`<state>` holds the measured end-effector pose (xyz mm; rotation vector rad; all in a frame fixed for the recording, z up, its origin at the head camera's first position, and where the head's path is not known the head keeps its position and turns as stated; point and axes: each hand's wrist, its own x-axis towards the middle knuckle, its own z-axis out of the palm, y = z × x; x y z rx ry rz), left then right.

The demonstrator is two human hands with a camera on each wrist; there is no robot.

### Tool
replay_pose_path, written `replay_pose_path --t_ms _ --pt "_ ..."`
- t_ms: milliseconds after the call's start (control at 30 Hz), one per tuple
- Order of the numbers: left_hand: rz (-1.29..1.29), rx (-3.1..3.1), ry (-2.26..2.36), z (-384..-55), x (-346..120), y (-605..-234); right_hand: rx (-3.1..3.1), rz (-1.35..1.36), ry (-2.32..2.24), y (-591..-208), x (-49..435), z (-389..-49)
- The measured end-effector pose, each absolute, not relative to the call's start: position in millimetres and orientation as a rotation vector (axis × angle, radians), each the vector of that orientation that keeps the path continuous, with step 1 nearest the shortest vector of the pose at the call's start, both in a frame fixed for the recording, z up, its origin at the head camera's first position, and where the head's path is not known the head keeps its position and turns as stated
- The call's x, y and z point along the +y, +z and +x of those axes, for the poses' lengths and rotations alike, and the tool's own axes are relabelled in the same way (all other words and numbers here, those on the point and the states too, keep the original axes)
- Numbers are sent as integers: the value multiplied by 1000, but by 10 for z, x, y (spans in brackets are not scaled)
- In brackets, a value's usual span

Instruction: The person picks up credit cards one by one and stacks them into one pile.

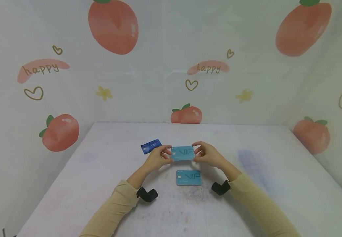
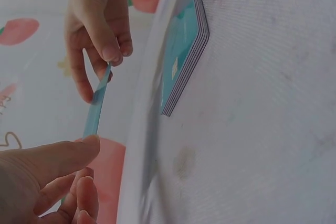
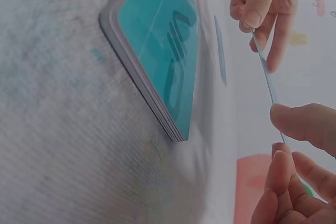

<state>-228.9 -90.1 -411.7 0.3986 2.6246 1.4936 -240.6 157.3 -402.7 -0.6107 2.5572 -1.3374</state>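
Observation:
A light-blue VIP card [image 1: 182,153] is held up between both hands, above the table. My left hand [image 1: 156,158] pinches its left end, and my right hand [image 1: 208,154] pinches the right end. Seen nearly edge-on in the left wrist view, the raised card [image 2: 96,109] spans the gap between thumbs and fingers. Below it in the head view, a stack of light-blue VIP cards [image 1: 188,178] lies flat on the table; its layered edges show in both wrist views. Behind my left hand lies a dark-blue VIP card [image 1: 150,146], partly covered by the fingers.
The white table [image 1: 99,184] has faint stains and meets a pale curtain [image 1: 159,95] printed with fruit and hearts. A black curved piece is attached at each sleeve cuff, one on the left [image 1: 147,195] and one on the right [image 1: 220,188].

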Motion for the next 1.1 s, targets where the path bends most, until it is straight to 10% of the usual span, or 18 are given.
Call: replay_pose_path --t_ms 1100 --pt "550 2613 1462 -2095 -883 -4142 2622 -638 -1308 -4096 1682 -2191"
